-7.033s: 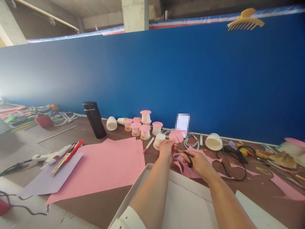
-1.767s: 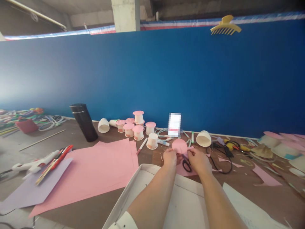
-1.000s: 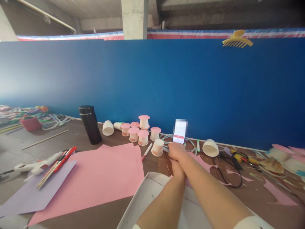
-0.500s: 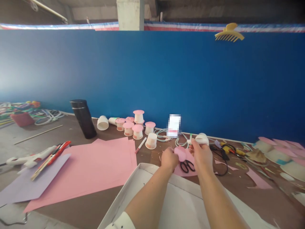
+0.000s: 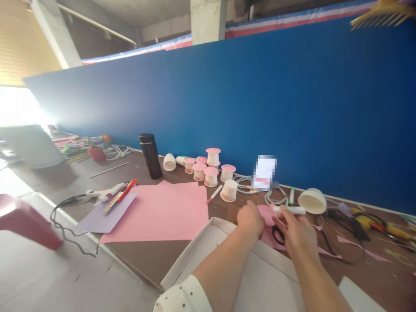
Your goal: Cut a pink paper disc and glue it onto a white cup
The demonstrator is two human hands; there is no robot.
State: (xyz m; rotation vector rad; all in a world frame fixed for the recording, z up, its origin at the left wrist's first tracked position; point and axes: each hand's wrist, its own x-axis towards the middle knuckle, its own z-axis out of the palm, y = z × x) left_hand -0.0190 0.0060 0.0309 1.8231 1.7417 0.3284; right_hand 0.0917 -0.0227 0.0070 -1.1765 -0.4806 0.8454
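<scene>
My left hand [image 5: 251,220] is closed, its fingertips holding the edge of a round pink paper piece [image 5: 266,215]. Close beside it, my right hand [image 5: 300,236] is closed on a white tube [image 5: 295,210] that looks like a glue stick and points along the paper piece. Below the hands, black scissors handles [image 5: 277,235] lie on a pink paper sheet [image 5: 268,237], partly covered by my right fingers. A small green-capped tube [image 5: 291,196] sits just behind. Under my forearms is a white shallow box lid [image 5: 224,225].
Paper cups with pink discs [image 5: 211,175], a plain cup [image 5: 229,191] and a marker [image 5: 214,194] are at the back. A black flask [image 5: 151,157], pink sheets [image 5: 169,212], a utility knife [image 5: 121,197] and a glue gun [image 5: 108,192] lie left. A white bowl [image 5: 312,200] and cords are right.
The view has swung left and tilted. My right hand has drawn back from beside the white bowl, and the white tube now shows in its fingers. My left hand keeps the pink piece.
</scene>
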